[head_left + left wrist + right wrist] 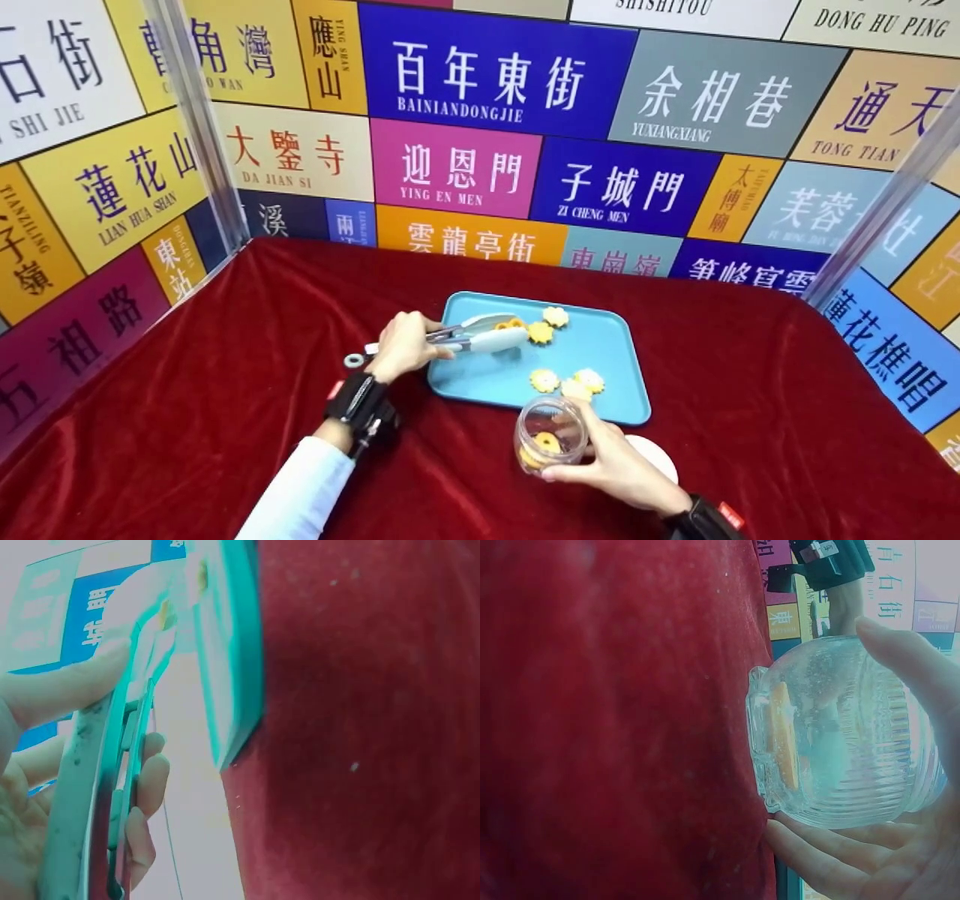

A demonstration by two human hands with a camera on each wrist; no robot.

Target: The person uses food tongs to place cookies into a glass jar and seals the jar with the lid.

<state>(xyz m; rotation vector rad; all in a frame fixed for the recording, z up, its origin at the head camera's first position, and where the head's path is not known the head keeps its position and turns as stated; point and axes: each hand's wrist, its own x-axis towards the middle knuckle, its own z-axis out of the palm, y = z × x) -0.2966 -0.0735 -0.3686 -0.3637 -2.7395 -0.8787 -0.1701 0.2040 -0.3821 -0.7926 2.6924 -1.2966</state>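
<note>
My left hand (405, 343) grips a pair of tongs (487, 341) whose pale tips reach over the blue tray (615, 390). An orange biscuit (511, 324) shows between the tong tips. Beside them lie a yellow flower-shaped biscuit (539, 333) and a paler one (556, 316). In the left wrist view, thumb and fingers wrap the tong handles (79, 795). My right hand (611, 457) holds a clear jar (551, 427) by its side, in front of the tray's near edge. At the jar's bottom sits a ring-shaped biscuit (783, 736).
Several more flower biscuits (544, 380) lie on the tray's near side, partly behind the jar. A white round lid (656, 459) is on the red cloth (225, 405), partly under my right hand. Behind the table stands a wall of coloured sign panels (495, 67).
</note>
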